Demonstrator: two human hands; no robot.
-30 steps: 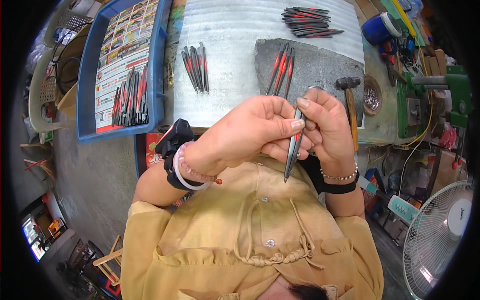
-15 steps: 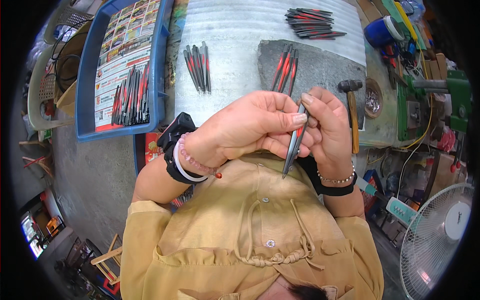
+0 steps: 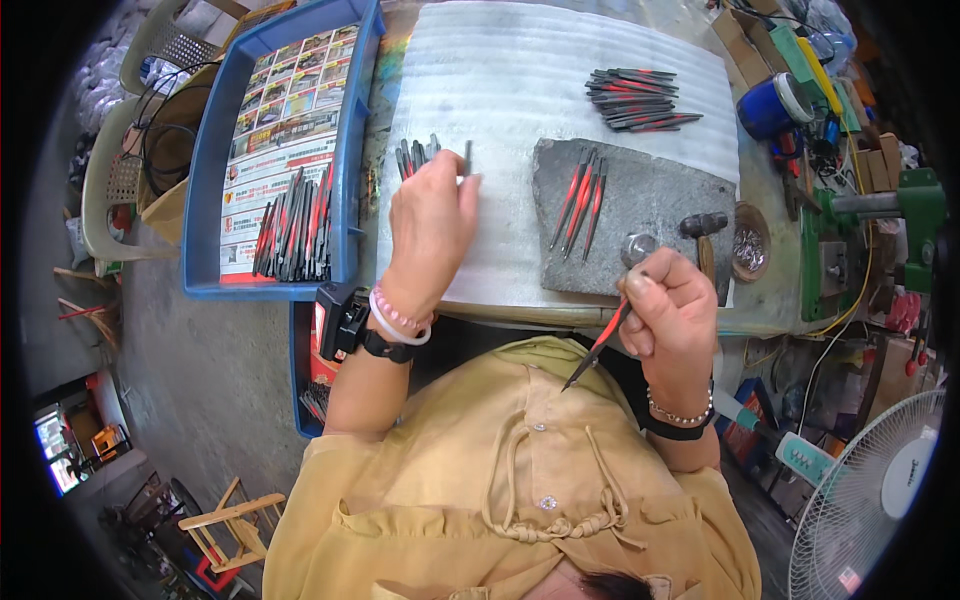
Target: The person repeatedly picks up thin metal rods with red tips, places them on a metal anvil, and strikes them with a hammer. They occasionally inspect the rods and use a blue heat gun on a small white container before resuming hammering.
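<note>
My left hand [image 3: 430, 225] is over the white foam sheet, at a small bunch of slim dark pieces [image 3: 415, 155] it partly covers. A dark slim piece [image 3: 468, 157] sticks up between its thumb and fingers, slightly blurred. Close to my body, my right hand [image 3: 668, 305] pinches a pointed black-and-red slim piece [image 3: 603, 345], its dark tip slanting down and left. Several similar black-and-red pieces [image 3: 578, 205] lie on the grey stone slab [image 3: 560, 265] ahead of my right hand. A round shiny metal object [image 3: 637, 247] shows just beyond my right fingers; its kind is unclear.
At the left stands a blue tray [image 3: 350, 230] with printed paper and a bunch of pieces [image 3: 297, 230]. Another pile [image 3: 640, 100] lies at the far right of the foam sheet [image 3: 480, 80]. A hammer [image 3: 704, 226], a round dish [image 3: 750, 243] and a green vise-like machine [image 3: 922, 225] are right.
My left hand has left my right hand and moved left and away to the small bunch. My right hand has moved slightly nearer to me, keeping a black-and-red piece.
</note>
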